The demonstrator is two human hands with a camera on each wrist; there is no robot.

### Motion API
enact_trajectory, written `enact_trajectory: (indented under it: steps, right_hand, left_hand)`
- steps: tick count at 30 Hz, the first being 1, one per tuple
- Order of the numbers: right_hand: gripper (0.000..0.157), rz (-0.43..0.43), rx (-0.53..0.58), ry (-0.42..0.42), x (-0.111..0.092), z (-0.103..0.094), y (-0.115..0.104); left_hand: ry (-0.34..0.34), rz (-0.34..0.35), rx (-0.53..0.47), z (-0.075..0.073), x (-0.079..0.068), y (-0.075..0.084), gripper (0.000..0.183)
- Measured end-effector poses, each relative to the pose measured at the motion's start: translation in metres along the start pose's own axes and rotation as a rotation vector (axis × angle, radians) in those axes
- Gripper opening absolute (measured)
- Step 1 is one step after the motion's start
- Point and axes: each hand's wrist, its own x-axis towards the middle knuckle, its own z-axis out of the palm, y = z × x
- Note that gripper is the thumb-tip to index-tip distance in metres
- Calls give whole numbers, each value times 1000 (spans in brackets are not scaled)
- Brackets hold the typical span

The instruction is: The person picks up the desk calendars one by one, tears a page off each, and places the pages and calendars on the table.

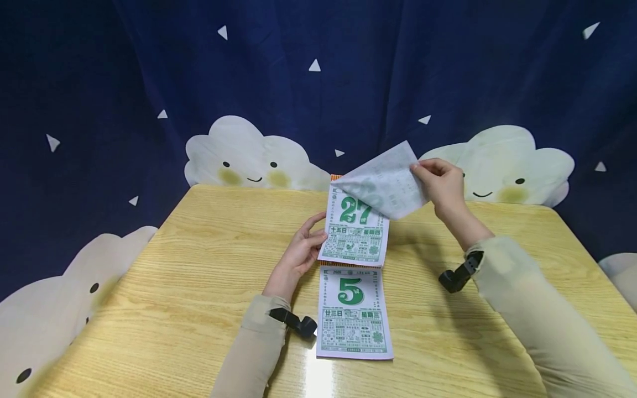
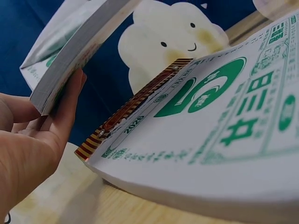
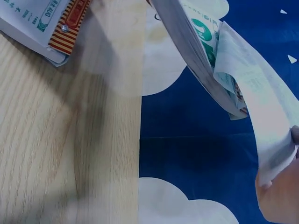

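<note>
A thick tear-off calendar pad (image 1: 354,235) showing a green 27 is tilted up above the table, gripped at its left edge by my left hand (image 1: 300,249). In the left wrist view the thumb and fingers clasp the pad's edge (image 2: 46,88). My right hand (image 1: 443,185) pinches a thin calendar sheet (image 1: 388,179) by its right side. That sheet is folded up and back, its top left still at the pad's striped binding. Nearer me a second calendar pad (image 1: 352,312) with a green 5 lies flat on the table, its striped top band (image 2: 135,107) facing away.
The light wooden table (image 1: 224,265) ends at a dark blue curtain (image 1: 298,33) with smiling clouds (image 1: 249,152) and small white triangles. Each wrist wears a black strapped camera (image 1: 306,326).
</note>
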Motion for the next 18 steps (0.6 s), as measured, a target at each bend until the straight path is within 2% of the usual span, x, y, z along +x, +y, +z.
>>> enact_trajectory:
  steps: [1, 2, 3, 5, 8, 9, 10, 11, 13, 14, 17, 18]
  right_hand:
    - [30, 12, 9, -1, 7, -2, 10]
    - [26, 29, 54, -31, 7, -3, 8]
    - [24, 33, 102, -52, 17, -6, 22]
    - [25, 58, 71, -66, 25, -8, 30]
    - [26, 55, 116, -125, 37, -12, 43]
    - [29, 39, 69, -113, 45, -14, 51]
    - [29, 43, 30, -108, 41, -13, 42]
    - [28, 25, 47, -123, 43, -14, 41]
    - [28, 32, -7, -122, 34, -11, 22]
    - [29, 41, -85, -105, 26, -9, 6]
    - [27, 50, -197, -87, 9, -3, -27]
    - [29, 66, -266, -67, 1, 1, -42]
  left_hand:
    - [-2, -3, 2, 0, 0, 0, 51]
    - [-3, -6, 6, 1, 0, 0, 51]
    - [-3, -7, 13, 1, 0, 0, 51]
    - [-3, -9, 30, 1, 0, 0, 50]
    - [-7, -1, 52, 0, 0, 0, 50]
    - [-10, 2, 58, 0, 0, -1, 50]
    - [-15, 5, 63, 1, 0, -1, 50]
    - [-19, 10, 68, 1, 0, -1, 49]
    - [-27, 15, 76, 1, 0, 0, 49]
    - [-27, 15, 78, 1, 0, 0, 49]
    - [-30, 18, 89, 1, -1, 0, 48]
    - [-32, 18, 94, 2, 0, 0, 48]
